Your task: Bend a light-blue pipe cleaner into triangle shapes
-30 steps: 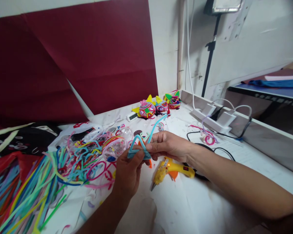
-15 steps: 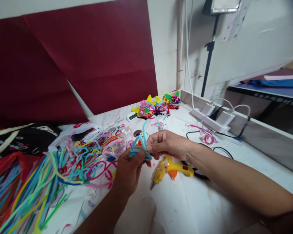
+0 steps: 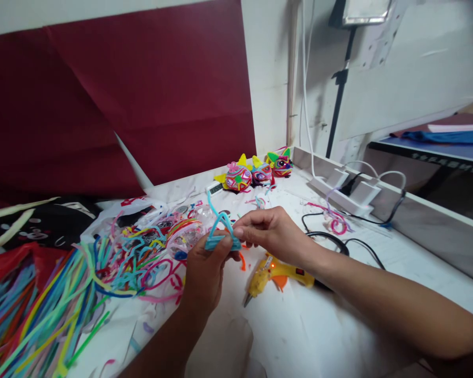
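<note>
A light-blue pipe cleaner (image 3: 223, 218), bent into a triangle over several flat parallel strands, is between my hands above the table. Its free end sticks up to the left. My left hand (image 3: 205, 268) grips the flat lower part, thumb on top. At the triangle's right side, my right hand (image 3: 270, 231) has thumb and forefinger pinched on the pipe cleaner. Below my right hand lies a yellow glue gun (image 3: 270, 273), its nozzle pointing down and left. A small orange piece (image 3: 242, 261) shows just under my fingers.
Loose coloured pipe cleaners (image 3: 55, 310) cover the left side. Decorated fish-like figures (image 3: 238, 177) stand at the back beside a small white digital timer (image 3: 214, 188). A power strip (image 3: 345, 197) with plugs and black cables lies at right, along the raised table edge (image 3: 418, 220).
The pipe cleaner's free end has swung from upright over to the left, and the triangle has been bent into clearer shape. My right hand has shifted slightly left.
</note>
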Motion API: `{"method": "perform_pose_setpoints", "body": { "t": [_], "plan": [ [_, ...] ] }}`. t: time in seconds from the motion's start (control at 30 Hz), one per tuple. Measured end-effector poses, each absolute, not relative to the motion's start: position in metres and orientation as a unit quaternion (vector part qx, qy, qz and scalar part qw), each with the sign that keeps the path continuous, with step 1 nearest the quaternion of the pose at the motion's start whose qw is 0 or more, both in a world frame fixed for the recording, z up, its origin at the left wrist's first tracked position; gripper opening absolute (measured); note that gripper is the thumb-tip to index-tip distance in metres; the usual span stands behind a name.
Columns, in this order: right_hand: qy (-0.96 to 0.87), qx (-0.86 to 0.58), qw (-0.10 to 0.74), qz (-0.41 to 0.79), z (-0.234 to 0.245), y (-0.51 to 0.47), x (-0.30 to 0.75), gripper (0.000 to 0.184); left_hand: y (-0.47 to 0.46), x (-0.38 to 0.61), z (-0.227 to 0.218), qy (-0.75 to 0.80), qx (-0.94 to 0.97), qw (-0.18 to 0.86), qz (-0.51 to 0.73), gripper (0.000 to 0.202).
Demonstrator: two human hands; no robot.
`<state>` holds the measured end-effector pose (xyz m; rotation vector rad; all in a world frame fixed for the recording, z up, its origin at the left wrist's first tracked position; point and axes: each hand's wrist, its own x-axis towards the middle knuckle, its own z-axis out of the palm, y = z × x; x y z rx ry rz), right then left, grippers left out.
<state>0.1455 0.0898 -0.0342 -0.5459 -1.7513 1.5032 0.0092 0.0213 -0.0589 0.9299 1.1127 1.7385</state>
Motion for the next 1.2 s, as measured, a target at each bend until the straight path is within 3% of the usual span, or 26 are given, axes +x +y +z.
{"method": "perform_pose_setpoints", "body": {
  "t": [0.13, 0.27, 1.2],
  "plan": [
    [-0.761, -0.206, 0.415, 0.453, -0.039, 0.087, 0.146, 0.018, 0.022, 0.008, -0.06, 0.455, 0.385, 0.4, 0.696, 0.008],
    [-0.79, -0.198, 0.421, 0.4, -0.038, 0.084, 0.148, 0.017, 0.023, 0.007, -0.061, 0.46, 0.396, 0.388, 0.694, 0.01],
    [-0.798, -0.206, 0.431, 0.369, -0.038, 0.081, 0.145, 0.014, 0.023, 0.0, -0.061, 0.48, 0.428, 0.409, 0.647, 0.011]
  ]
}}
